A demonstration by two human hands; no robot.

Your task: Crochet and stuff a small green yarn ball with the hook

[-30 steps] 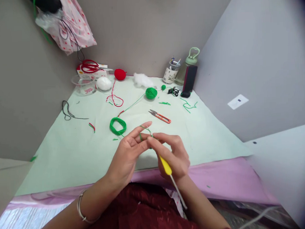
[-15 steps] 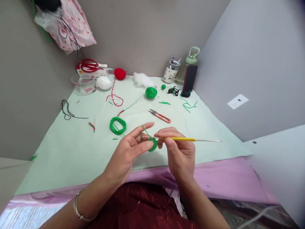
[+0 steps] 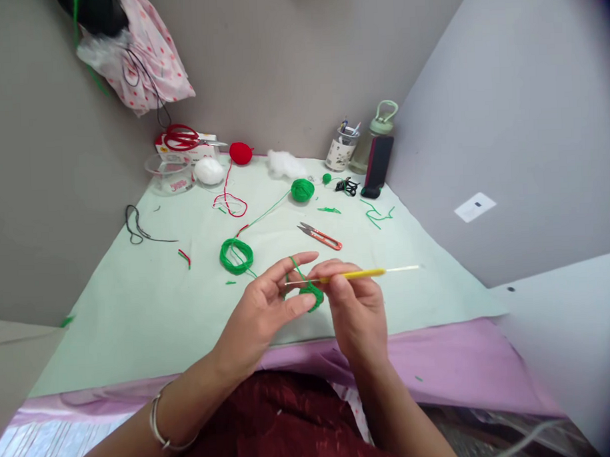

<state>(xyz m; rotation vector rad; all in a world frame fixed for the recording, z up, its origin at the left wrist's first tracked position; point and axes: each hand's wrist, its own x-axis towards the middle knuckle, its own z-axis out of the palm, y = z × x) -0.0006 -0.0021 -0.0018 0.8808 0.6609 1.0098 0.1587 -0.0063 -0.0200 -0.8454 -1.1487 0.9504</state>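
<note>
Between thumb and fingers, my left hand [image 3: 262, 306] pinches a small round green crochet piece [image 3: 312, 296]. Green yarn loops over its raised index finger and trails toward a wound coil of green yarn [image 3: 236, 256] on the table. My right hand [image 3: 358, 306] grips the yellow handle of a crochet hook [image 3: 359, 274] like a pen. The hook's metal shaft points left across the top of the green piece, near the left fingers. Whether its tip has a loop on it I cannot tell.
Orange thread snips [image 3: 320, 236] lie just beyond my hands. Farther back are a green yarn ball [image 3: 302, 190], a red yarn ball [image 3: 241, 153], white stuffing [image 3: 285, 164], a plastic tub [image 3: 170, 176], red-handled scissors [image 3: 182, 137], a pen cup [image 3: 341, 150] and a bottle [image 3: 369, 143].
The crochet piece and both hands have shifted slightly in view. The hook has slid a little left, and its right end now tilts upward.
</note>
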